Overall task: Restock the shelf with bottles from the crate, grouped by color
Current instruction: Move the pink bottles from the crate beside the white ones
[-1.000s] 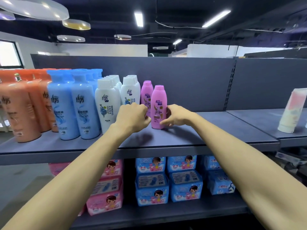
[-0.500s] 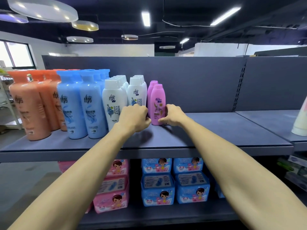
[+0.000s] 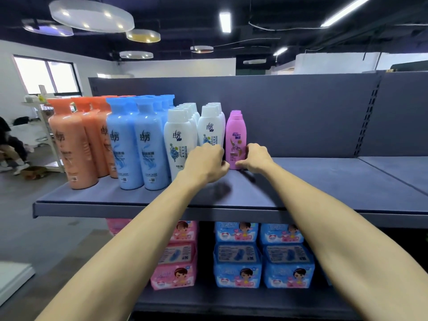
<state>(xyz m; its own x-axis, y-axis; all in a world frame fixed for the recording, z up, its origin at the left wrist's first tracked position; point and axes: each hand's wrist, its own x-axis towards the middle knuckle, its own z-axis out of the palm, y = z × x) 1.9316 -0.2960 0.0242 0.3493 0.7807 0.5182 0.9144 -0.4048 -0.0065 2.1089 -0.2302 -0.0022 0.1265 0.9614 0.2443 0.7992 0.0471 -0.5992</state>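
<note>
Fingers curled | left hand abuts pink bottle | right hand grips its side

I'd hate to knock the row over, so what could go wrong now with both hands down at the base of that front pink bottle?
1. The front pink bottle is tall and narrow, with more pink bottles lined up right behind it; a push from the right hand could tip the row.
2. The left hand is crowded against the white bottles, so pulling it out may nudge them.
</note>
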